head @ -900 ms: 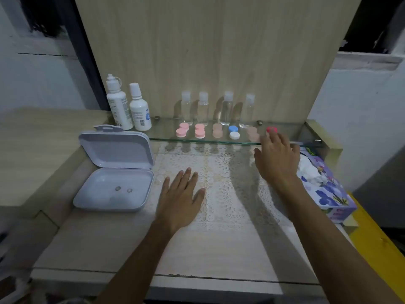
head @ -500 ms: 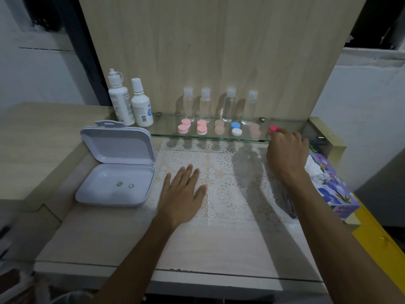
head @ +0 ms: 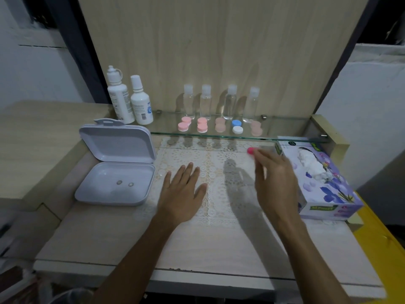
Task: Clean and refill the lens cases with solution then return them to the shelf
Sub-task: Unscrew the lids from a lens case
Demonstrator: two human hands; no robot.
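**Bright pink lens case off the shelf, held over the lace mat**

So the right hand [head: 275, 183] is pinching a small bright pink round lens case [head: 250, 151] at its fingertips, hovering over the white lace mat [head: 219, 172] near the table's back right part, just below the front edge of the glass shelf [head: 285, 137]; the case is a bit blurred so can't say if its lid is on; the left hand [head: 183, 191] lies flat and relaxed on the mat, fingers straight, holding nothing.

On the glass shelf sit five more lens cases in a row: two pale pink pairs [head: 184, 125], a peach pair [head: 220, 125], a blue-and-white pair [head: 237, 126] and another peach pair [head: 256, 128]; behind them four small clear plastic bottles [head: 230, 102] stand upright against the wooden back panel; at the shelf's left end stand two white solution bottles [head: 129, 102], touching or nearly so.

An open white hinged plastic box [head: 116, 167] sits at the table's left edge with two small round bits in its tray; a purple floral tissue box [head: 324, 183] is along the right edge, tissue poking out.
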